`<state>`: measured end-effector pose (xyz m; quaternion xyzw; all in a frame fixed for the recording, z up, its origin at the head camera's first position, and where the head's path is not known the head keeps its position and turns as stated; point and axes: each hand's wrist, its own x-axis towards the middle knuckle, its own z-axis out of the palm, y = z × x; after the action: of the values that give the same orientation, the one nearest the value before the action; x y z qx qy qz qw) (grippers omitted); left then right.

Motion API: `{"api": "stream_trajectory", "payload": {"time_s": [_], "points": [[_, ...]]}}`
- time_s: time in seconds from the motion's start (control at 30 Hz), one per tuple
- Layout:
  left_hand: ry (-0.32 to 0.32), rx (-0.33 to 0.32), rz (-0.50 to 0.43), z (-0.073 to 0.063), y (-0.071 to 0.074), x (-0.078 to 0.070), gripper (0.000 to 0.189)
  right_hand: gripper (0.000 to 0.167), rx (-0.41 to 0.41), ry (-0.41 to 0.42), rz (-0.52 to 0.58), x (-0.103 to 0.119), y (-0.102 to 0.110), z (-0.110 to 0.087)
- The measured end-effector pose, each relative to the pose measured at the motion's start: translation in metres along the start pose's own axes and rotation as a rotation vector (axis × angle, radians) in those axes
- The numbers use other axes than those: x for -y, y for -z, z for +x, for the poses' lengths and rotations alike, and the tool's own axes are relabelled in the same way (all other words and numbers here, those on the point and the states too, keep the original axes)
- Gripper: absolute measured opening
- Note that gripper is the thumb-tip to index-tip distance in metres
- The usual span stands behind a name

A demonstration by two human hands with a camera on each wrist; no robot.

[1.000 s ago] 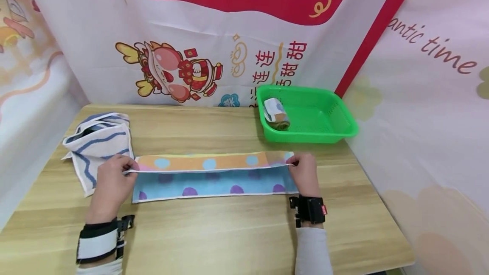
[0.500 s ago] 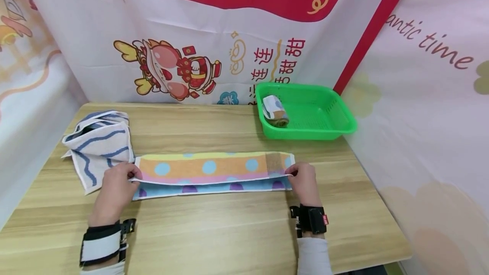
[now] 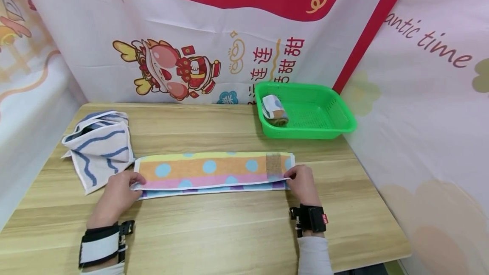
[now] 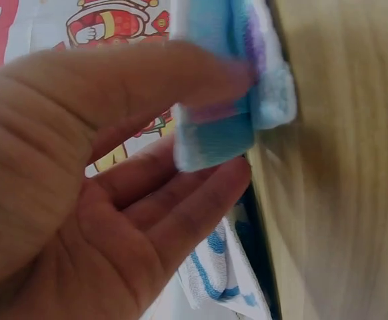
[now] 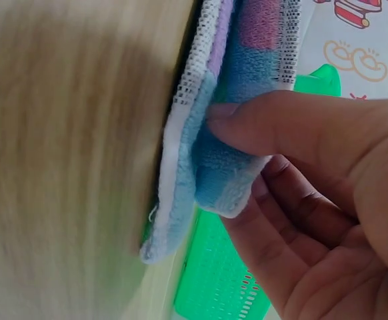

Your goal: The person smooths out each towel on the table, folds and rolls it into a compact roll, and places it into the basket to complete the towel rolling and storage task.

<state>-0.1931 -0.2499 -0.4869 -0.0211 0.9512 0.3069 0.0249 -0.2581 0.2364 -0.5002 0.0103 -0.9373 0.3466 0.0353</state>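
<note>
A long folded towel [image 3: 214,169] lies across the middle of the table, its upper layer orange, pink and yellow with blue dots. Below that layer's front edge shows a narrow strip of its blue lower layer with purple dots. My left hand [image 3: 121,192] pinches the upper layer at the front left corner; in the left wrist view the thumb [image 4: 214,80] lies over the cloth. At the front right corner my right hand [image 3: 304,186] pinches the same layer between thumb [image 5: 247,127] and fingers. Both edges sit close above the lower layer.
A blue-and-white striped towel [image 3: 101,147] lies crumpled at the left, near the left hand. Toward the back right stands a green plastic basket [image 3: 317,133] with a rolled towel [image 3: 276,111] inside. Printed cloth hangs behind the wooden table [image 3: 221,237].
Both hands have come down and toward the person, bringing the upper layer's front edge over the blue lower layer. Less of the blue shows now.
</note>
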Motion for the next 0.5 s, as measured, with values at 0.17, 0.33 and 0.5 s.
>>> {"api": "stream_trajectory", "payload": {"time_s": [0.17, 0.33, 0.5], "points": [[-0.025, 0.032, -0.007, -0.0005, 0.0016, 0.0011, 0.031, 0.016, -0.005, 0.006, 0.002, -0.0003, -0.0015, 0.0004], [-0.066, 0.018, 0.016, -0.0011, 0.0004, 0.0019, 0.035, 0.014, 0.0, 0.022, 0.002, -0.0001, -0.0018, -0.0004], [-0.032, 0.036, 0.012, -0.0016, -0.0001, 0.002, 0.029, 0.015, 0.007, -0.001, 0.011, 0.0033, 0.0034, -0.0054]]}}
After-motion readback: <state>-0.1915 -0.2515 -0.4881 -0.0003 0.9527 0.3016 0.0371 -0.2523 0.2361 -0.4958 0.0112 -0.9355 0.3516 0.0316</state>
